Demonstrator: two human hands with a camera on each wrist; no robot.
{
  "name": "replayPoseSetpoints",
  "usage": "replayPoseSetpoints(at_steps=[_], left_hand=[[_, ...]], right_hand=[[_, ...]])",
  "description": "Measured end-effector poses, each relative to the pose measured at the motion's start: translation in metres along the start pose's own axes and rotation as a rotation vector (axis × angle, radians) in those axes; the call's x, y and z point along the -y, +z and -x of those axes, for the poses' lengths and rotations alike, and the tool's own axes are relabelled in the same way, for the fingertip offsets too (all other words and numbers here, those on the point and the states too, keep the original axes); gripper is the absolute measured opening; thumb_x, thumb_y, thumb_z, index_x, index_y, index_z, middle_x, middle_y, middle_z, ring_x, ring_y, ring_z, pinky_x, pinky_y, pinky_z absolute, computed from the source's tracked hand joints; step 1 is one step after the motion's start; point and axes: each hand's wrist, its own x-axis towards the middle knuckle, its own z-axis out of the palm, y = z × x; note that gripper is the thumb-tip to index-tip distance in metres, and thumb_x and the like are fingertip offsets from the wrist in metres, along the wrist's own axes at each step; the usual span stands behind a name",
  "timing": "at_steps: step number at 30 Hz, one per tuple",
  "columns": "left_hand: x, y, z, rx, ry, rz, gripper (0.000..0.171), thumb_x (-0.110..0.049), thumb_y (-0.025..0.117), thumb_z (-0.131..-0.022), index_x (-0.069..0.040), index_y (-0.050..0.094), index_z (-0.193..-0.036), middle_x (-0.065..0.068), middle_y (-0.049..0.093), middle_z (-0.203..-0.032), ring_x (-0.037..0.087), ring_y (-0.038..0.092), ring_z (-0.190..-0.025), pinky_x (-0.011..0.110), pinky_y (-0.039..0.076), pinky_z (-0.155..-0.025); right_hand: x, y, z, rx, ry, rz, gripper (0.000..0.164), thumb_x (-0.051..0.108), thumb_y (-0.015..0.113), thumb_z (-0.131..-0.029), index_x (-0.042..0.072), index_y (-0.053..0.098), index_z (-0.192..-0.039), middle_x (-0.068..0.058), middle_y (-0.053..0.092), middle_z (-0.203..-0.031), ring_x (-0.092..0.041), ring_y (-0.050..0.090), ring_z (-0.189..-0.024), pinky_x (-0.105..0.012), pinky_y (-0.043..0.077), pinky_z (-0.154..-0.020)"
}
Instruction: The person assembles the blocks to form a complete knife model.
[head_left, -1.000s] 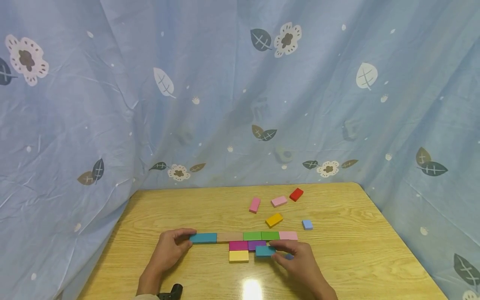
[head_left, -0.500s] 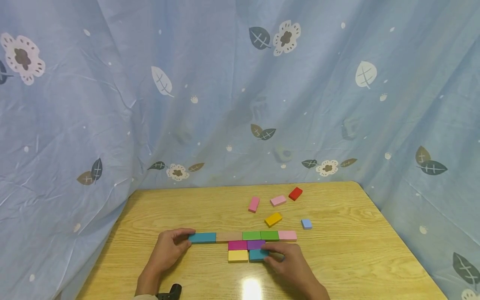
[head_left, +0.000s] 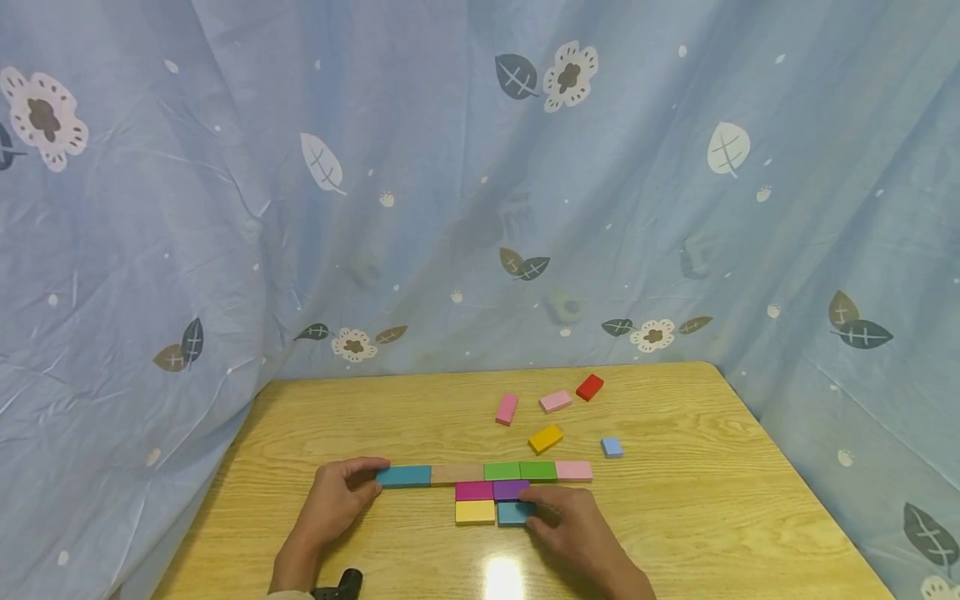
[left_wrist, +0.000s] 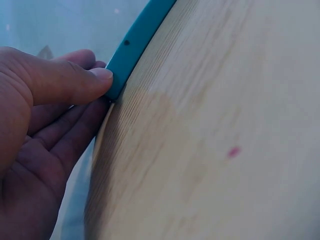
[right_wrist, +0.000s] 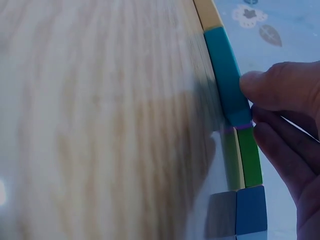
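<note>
- Steady long blue block [head_left: 403, 477], pinched in left hand [head_left: 337, 502].
- Slide short teal block [head_left: 513, 513], pinched in right hand [head_left: 576, 523] just beside yellow block [head_left: 475, 512], flat and square.
- Avoid nudging purple block [head_left: 509, 490] behind.

Left hand [head_left: 337, 504], right hand [head_left: 567, 518]: bare. Left wrist: black strap [head_left: 326, 593], rounded black stub [head_left: 350, 581]. Pale sleeve edge [head_left: 291, 595], possibly beige; only a sliver shows.
</note>
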Motion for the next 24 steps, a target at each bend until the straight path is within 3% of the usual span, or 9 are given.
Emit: replayPoseSetpoints(at_steps=[24], left_hand=[[0.0021,-0.0001,-0.0008,0.004,0.009,0.004,0.037,0.003,0.08,-0.095,-0.02,0.084,-0.124,0.0,0.08,-0.128,0.028,0.072,-0.131,0.044,0.061,-0.109]], right_hand=[[0.0033,0.0031,-0.0064,0.012,0.0,0.084,0.028,0.003,0.092,-0.084,0.012,0.083,-0.109,0.003,0.084,-0.109,-0.018,0.08,-0.103,-0.036,0.068,-0.089]])
